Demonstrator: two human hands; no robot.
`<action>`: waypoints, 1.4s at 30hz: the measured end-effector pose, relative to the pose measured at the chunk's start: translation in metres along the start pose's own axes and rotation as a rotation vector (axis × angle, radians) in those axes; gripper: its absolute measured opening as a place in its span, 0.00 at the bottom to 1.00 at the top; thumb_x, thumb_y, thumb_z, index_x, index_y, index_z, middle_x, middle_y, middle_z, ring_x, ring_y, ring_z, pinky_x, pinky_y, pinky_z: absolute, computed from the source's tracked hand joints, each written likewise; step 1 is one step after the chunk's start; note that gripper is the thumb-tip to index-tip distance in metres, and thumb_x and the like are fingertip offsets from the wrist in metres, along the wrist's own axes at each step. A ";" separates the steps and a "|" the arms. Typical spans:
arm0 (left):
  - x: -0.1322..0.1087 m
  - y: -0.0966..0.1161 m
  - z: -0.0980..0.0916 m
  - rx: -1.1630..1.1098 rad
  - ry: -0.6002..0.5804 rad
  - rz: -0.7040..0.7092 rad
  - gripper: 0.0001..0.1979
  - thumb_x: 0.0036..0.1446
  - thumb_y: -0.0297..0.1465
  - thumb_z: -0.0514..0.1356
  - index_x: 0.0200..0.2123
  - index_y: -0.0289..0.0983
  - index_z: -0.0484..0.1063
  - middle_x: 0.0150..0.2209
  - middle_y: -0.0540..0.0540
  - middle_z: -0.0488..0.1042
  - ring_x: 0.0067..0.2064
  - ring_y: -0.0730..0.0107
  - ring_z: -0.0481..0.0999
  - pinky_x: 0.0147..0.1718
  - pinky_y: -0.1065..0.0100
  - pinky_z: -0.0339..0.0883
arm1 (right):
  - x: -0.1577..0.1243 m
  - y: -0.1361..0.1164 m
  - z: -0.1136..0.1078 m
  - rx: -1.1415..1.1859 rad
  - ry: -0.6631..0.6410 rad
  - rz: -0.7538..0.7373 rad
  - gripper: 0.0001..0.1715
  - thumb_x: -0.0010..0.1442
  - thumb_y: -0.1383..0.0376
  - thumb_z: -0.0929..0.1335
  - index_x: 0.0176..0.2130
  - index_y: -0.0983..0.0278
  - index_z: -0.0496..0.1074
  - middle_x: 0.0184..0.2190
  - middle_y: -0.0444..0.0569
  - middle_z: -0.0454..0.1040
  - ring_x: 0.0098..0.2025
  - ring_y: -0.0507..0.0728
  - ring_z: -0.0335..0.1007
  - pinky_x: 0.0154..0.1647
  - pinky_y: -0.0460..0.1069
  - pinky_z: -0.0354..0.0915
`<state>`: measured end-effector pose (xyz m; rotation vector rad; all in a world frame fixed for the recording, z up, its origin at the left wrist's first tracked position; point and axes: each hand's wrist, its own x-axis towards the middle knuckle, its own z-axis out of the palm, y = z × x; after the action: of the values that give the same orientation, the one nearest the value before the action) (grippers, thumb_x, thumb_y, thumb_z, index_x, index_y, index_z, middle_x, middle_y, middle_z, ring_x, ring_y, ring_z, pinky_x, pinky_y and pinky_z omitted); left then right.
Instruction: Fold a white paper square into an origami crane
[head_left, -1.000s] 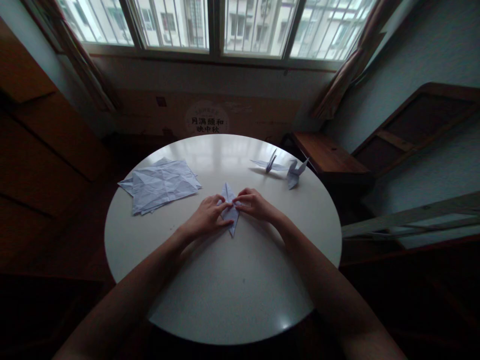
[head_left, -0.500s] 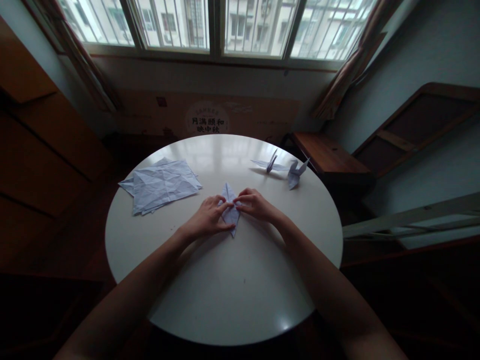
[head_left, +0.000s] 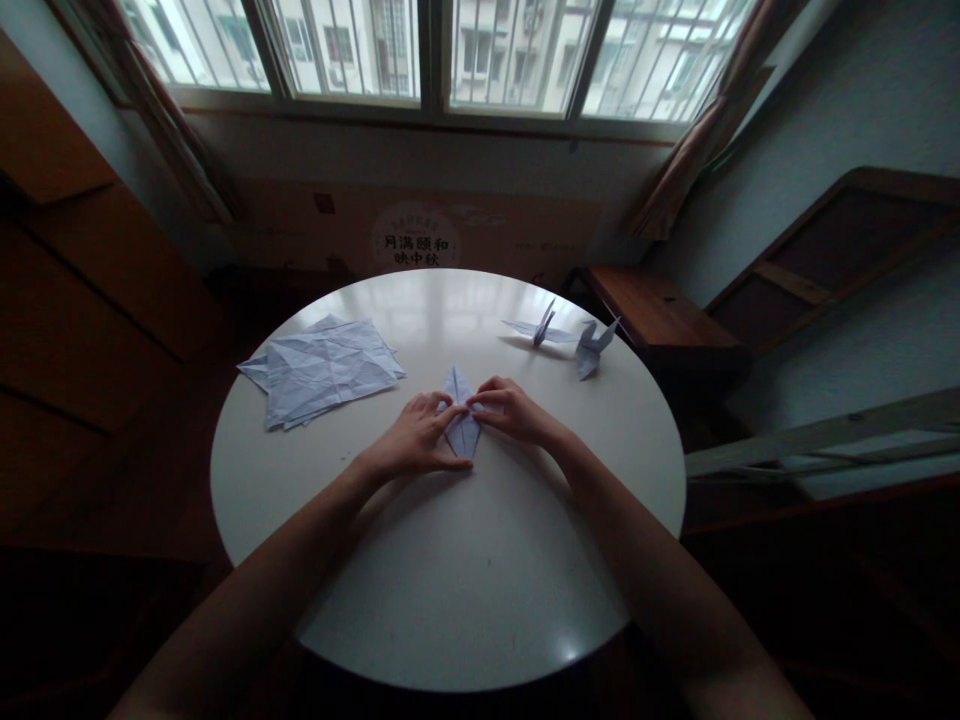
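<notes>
A diamond-shaped piece of folded paper (head_left: pixel 463 437), white with a crease down its middle, lies on the round table in front of me. My left hand (head_left: pixel 417 435) grips it from the left, fingers on its upper part and thumb stretched to its lower end. From the right, my right hand (head_left: pixel 511 410) pinches the paper's edge near the middle, its fingertips close to those of the left. The fingers partly cover the paper's sides, and its bottom point is hidden at the left thumb.
Creased paper sheets (head_left: pixel 330 372) lie stacked at the table's left. Two folded paper cranes, one winged crane (head_left: pixel 541 330) and another crane (head_left: pixel 591 350), stand at the back right. Beyond the white table (head_left: pixel 480 590) are a wooden bench (head_left: pixel 660 305) and a printed cardboard panel (head_left: pixel 300 225) under the window.
My left thumb has shifted slightly down and right along the paper's lower end, where the point that showed before is now out of sight. My right hand has hardly moved.
</notes>
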<state>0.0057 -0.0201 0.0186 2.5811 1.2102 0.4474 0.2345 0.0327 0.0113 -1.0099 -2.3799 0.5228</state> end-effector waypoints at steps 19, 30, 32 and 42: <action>-0.001 -0.001 -0.002 -0.071 -0.118 0.049 0.44 0.49 0.56 0.62 0.65 0.44 0.56 0.68 0.35 0.52 0.69 0.46 0.50 0.64 0.38 0.33 | 0.004 0.003 0.006 -0.062 0.046 0.015 0.11 0.61 0.64 0.69 0.43 0.59 0.80 0.50 0.52 0.77 0.54 0.62 0.67 0.58 0.60 0.61; 0.002 0.002 -0.007 -0.109 -0.142 0.101 0.40 0.48 0.53 0.65 0.62 0.45 0.63 0.67 0.39 0.55 0.69 0.49 0.51 0.64 0.36 0.34 | 0.003 0.006 0.009 -0.122 0.047 0.071 0.16 0.62 0.60 0.68 0.48 0.61 0.77 0.54 0.54 0.74 0.59 0.63 0.63 0.60 0.61 0.58; 0.002 0.003 -0.007 -0.115 -0.147 0.112 0.40 0.47 0.53 0.65 0.61 0.45 0.64 0.67 0.40 0.55 0.69 0.49 0.51 0.64 0.36 0.33 | 0.003 0.006 0.009 -0.134 0.053 0.081 0.17 0.62 0.59 0.68 0.49 0.62 0.77 0.54 0.55 0.74 0.59 0.64 0.64 0.60 0.61 0.58; 0.002 0.006 -0.008 -0.131 -0.167 0.118 0.39 0.47 0.52 0.66 0.61 0.46 0.64 0.68 0.39 0.55 0.69 0.50 0.50 0.64 0.37 0.32 | 0.002 0.005 0.009 -0.192 0.047 0.144 0.22 0.61 0.58 0.68 0.53 0.62 0.74 0.57 0.54 0.71 0.60 0.66 0.61 0.60 0.62 0.58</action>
<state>0.0077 -0.0213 0.0283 2.5287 0.9457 0.3154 0.2312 0.0364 0.0024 -1.2703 -2.3617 0.3219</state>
